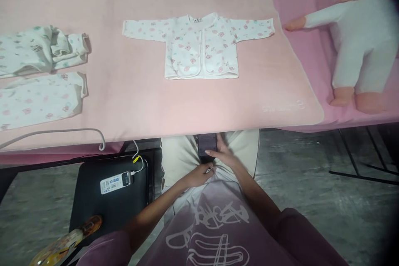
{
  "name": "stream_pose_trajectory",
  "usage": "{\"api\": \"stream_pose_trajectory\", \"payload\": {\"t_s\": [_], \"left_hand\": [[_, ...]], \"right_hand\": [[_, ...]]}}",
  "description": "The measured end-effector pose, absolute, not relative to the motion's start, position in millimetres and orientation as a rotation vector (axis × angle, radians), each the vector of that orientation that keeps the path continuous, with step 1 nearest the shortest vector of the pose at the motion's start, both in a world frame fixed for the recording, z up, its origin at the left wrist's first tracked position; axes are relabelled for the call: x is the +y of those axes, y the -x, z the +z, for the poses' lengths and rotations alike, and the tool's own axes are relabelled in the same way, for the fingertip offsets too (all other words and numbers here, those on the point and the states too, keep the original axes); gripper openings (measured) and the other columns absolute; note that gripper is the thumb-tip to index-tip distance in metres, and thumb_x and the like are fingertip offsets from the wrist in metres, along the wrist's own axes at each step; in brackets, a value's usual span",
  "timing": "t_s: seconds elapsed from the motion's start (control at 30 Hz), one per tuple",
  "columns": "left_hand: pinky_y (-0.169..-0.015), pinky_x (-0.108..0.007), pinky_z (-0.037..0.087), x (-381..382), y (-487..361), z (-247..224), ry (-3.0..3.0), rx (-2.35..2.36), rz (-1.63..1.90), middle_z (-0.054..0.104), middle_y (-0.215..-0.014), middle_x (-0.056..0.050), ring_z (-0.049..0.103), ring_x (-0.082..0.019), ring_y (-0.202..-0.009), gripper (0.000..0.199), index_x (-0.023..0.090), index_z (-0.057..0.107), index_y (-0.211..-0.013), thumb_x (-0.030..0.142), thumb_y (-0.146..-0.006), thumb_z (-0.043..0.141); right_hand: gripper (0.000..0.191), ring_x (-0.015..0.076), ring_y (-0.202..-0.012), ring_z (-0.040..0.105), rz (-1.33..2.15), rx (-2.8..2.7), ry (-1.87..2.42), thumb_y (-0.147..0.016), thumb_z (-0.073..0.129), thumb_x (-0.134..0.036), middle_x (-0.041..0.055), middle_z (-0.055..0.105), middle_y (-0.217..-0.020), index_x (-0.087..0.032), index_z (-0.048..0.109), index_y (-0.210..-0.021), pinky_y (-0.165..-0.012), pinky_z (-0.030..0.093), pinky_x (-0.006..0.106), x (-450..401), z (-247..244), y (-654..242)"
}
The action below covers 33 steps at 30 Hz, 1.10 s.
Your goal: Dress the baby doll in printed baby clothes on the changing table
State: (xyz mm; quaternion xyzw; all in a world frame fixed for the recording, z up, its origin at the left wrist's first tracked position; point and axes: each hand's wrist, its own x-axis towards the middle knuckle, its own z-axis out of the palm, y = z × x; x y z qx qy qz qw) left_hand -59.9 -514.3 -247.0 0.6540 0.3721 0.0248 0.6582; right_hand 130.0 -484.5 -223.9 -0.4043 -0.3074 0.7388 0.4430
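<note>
In my lap, my right hand [222, 152] is wrapped round a dark phone-like device [207, 145], with the thumb over its face. Just below it, my left hand [199, 175] rests at the hem of my shirt, its fingers curled; what they hold, if anything, is too small to tell. A small white printed baby jacket [201, 48] lies flat on the pink mat [137, 99], sleeves spread to both sides. Two more printed garments lie at the left, one bunched [40, 50] and one folded [40, 99].
A doll in white clothes [358, 41] lies at the right on the pink sheet. A grey cable [62, 131] crosses the mat's near left edge. Below left, a black stool [109, 212] holds a white power bank [115, 183] with a cord.
</note>
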Motion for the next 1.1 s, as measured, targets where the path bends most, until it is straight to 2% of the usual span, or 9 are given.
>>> {"api": "stream_pose_trajectory", "payload": {"t_s": [0.23, 0.43, 0.57, 0.63, 0.73, 0.83, 0.9, 1.0, 1.1], "left_hand": [[-0.085, -0.039, 0.051, -523, 52, -266, -1.686, 0.835, 0.103, 0.064, -0.089, -0.006, 0.057, -0.023, -0.083, 0.047, 0.023, 0.057, -0.091, 0.062, -0.114, 0.041], [-0.103, -0.046, 0.056, -521, 38, -284, -1.274, 1.153, 0.610, 0.072, -0.107, -0.010, 0.066, -0.025, -0.098, 0.046, 0.021, 0.065, -0.113, 0.065, -0.110, 0.052], [-0.112, -0.046, 0.058, -502, 27, -278, -0.670, 1.118, 0.882, 0.073, -0.140, -0.009, 0.070, -0.028, -0.127, 0.056, 0.028, 0.064, -0.137, 0.072, -0.102, 0.066], [-0.117, -0.046, 0.057, -492, 18, -270, -0.509, 1.034, 0.938, 0.068, -0.156, -0.009, 0.064, -0.031, -0.145, 0.063, 0.032, 0.063, -0.146, 0.075, -0.101, 0.068], [-0.123, -0.048, 0.055, -482, 7, -260, -0.394, 0.937, 0.968, 0.063, -0.166, -0.008, 0.052, -0.034, -0.161, 0.067, 0.035, 0.061, -0.155, 0.075, -0.101, 0.071], [-0.124, -0.052, 0.055, -475, 6, -254, -0.292, 0.886, 0.947, 0.066, -0.163, -0.008, 0.053, -0.035, -0.161, 0.064, 0.036, 0.061, -0.157, 0.071, -0.103, 0.071], [-0.125, -0.056, 0.055, -471, 12, -250, -0.237, 0.846, 0.929, 0.070, -0.158, -0.008, 0.057, -0.035, -0.158, 0.061, 0.036, 0.060, -0.157, 0.067, -0.105, 0.070], [-0.126, -0.059, 0.054, -467, 25, -241, -0.218, 0.777, 0.901, 0.071, -0.157, -0.009, 0.060, -0.036, -0.156, 0.060, 0.034, 0.059, -0.160, 0.062, -0.108, 0.070], [-0.128, -0.058, 0.053, -466, 36, -232, -0.252, 0.738, 0.901, 0.067, -0.163, -0.009, 0.058, -0.036, -0.158, 0.063, 0.033, 0.057, -0.165, 0.055, -0.107, 0.073]], "right_hand": [[0.104, 0.0282, -0.123, 0.080, 1.650, -0.784, 1.183, -0.078, 0.101, -0.046, 0.0104, 0.076, -0.143, -0.032, 0.043, -0.163, -0.120, 0.062, 0.052, -481, -234, -125], [0.095, 0.0309, -0.122, 0.080, 1.579, -0.642, 1.194, -0.081, 0.093, -0.064, 0.0071, 0.080, -0.134, -0.035, 0.050, -0.161, -0.104, 0.069, 0.048, -482, -228, -123], [0.086, 0.0300, -0.115, 0.080, 1.381, -0.667, 1.314, -0.078, 0.095, -0.059, 0.0096, 0.080, -0.127, -0.027, 0.059, -0.150, -0.109, 0.067, 0.047, -477, -229, -120], [0.082, 0.0290, -0.113, 0.079, 1.305, -0.688, 1.364, -0.075, 0.097, -0.055, 0.0099, 0.080, -0.126, -0.025, 0.062, -0.143, -0.109, 0.066, 0.045, -475, -233, -116], [0.079, 0.0285, -0.116, 0.078, 1.262, -0.733, 1.411, -0.076, 0.096, -0.055, 0.0109, 0.079, -0.128, -0.024, 0.063, -0.141, -0.109, 0.065, 0.043, -472, -241, -111], [0.073, 0.0288, -0.129, 0.073, 1.297, -0.790, 1.391, -0.089, 0.084, -0.059, 0.0113, 0.075, -0.139, -0.025, 0.062, -0.150, -0.120, 0.058, 0.045, -472, -249, -114], [0.065, 0.0297, -0.142, 0.066, 1.320, -0.870, 1.390, -0.097, 0.074, -0.058, 0.0102, 0.071, -0.148, -0.028, 0.063, -0.153, -0.130, 0.048, 0.048, -473, -253, -122], [0.057, 0.0319, -0.155, 0.054, 1.321, -0.989, 1.434, -0.098, 0.071, -0.054, 0.0089, 0.066, -0.154, -0.030, 0.071, -0.149, -0.139, 0.037, 0.049, -475, -255, -136], [0.064, 0.0312, -0.146, 0.060, 1.464, -0.985, 1.377, -0.098, 0.073, -0.054, 0.0080, 0.069, -0.150, -0.031, 0.065, -0.158, -0.131, 0.047, 0.048, -476, -255, -143]]}}
